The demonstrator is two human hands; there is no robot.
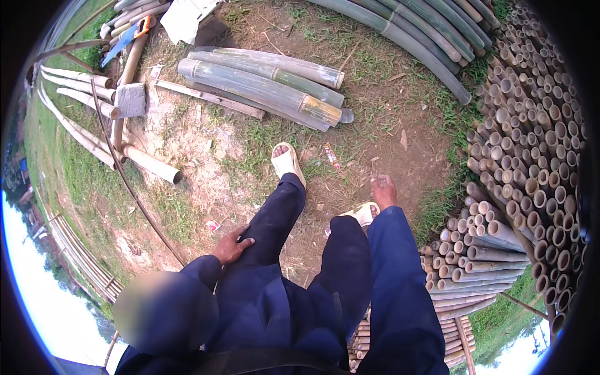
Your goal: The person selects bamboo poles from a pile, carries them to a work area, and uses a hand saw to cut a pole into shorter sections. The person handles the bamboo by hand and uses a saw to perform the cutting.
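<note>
My left hand [232,247] rests flat on my left thigh, fingers spread on the dark blue trousers, holding nothing. My right hand [383,190] hangs at the end of a blue sleeve with its fingers curled in; I see nothing in it. It is above bare earth, close to my right foot in a pale sandal [362,214]. My left foot, in a matching sandal [287,161], is stepped forward on the dirt. A short bundle of cut green bamboo sections [269,84] lies on the ground ahead of the feet.
A large stack of bamboo poles, cut ends facing me [531,156], fills the right side. Long bamboo poles [412,31] lie at the top right. At the upper left are thin poles, a grey stone block [131,100], a hand saw [128,36] and a white sheet [187,19].
</note>
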